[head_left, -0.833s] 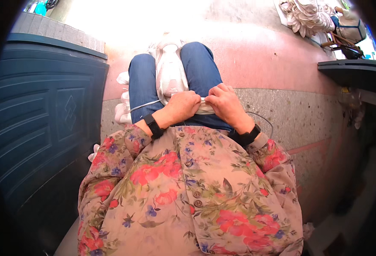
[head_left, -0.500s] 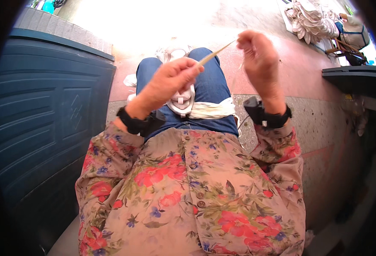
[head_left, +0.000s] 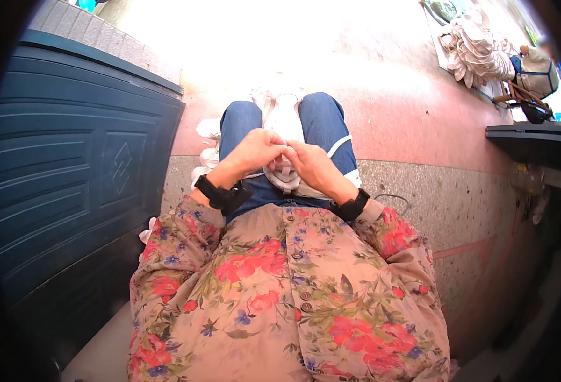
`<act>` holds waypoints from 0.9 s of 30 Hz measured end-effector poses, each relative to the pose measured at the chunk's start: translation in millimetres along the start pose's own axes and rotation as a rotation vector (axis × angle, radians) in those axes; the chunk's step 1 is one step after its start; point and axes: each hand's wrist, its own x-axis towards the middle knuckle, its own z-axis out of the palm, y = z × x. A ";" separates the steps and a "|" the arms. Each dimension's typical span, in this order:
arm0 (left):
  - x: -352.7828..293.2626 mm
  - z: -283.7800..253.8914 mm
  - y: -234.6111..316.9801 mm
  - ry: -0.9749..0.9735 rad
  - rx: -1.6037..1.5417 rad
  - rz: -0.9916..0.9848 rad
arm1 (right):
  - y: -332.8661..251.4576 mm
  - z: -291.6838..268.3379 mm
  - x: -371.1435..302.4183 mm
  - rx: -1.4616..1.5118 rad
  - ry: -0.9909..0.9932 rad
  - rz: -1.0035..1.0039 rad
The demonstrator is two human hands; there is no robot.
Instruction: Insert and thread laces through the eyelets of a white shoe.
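A white shoe [head_left: 285, 121] rests between my thighs, its near end partly hidden beneath my hands. My left hand [head_left: 255, 151] and my right hand [head_left: 315, 167] meet above it, fingertips pinched together. Between them is a pale shoelace, mostly covered by the fingers. On my right thigh, a loop of white lace [head_left: 339, 145] curves out beyond my right hand. More white laces [head_left: 352, 176] lie lower on that thigh, largely hidden behind my right hand and wrist.
Several white shoes [head_left: 208, 156] stand on the floor beside my left leg. A dark blue panelled door [head_left: 89, 140] is at the left. Far right, a heap of pale shoe parts [head_left: 474, 54] sits near a bag [head_left: 535, 71] and a dark ledge [head_left: 529, 137].
My hands, apart with a pale lace stretched between them, have come together over the shoe. The right hand has moved down and left.
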 end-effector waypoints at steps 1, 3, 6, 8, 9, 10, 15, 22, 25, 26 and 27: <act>4.5 -5.0 -4.3 0.194 0.130 0.119 | 6.7 -3.4 1.5 -0.155 -0.009 0.075; 17.5 -12.7 -9.3 0.387 0.257 0.240 | 22.8 -9.1 7.2 -0.312 -0.018 0.152; 39.4 -11.9 -6.9 0.596 0.630 0.449 | 37.2 -21.0 21.9 -0.169 0.230 -0.001; 50.2 -3.5 -9.0 0.605 0.700 0.399 | 40.1 -25.4 32.1 -0.212 0.250 0.016; 54.7 -0.6 -10.4 0.614 0.771 0.348 | 41.0 -26.4 35.7 -0.252 0.269 0.034; 54.8 1.2 -6.8 0.624 0.759 0.329 | 42.4 -25.8 37.6 -0.233 0.294 0.037; 64.5 -0.9 -10.5 0.651 0.690 0.285 | 55.0 -20.0 46.1 -0.248 0.297 0.127; 69.6 -8.2 -14.9 0.595 0.470 0.202 | 47.3 -6.9 51.8 -0.486 0.295 0.107; 68.5 -8.2 -12.4 0.587 0.468 0.175 | 49.3 -0.8 53.5 -0.576 0.327 0.092; 67.8 -8.2 -12.8 0.587 0.468 0.174 | 47.9 0.3 54.2 -0.575 0.326 0.093; 66.9 -8.3 -13.3 0.595 0.463 0.192 | 45.8 1.0 55.2 -0.598 0.308 0.108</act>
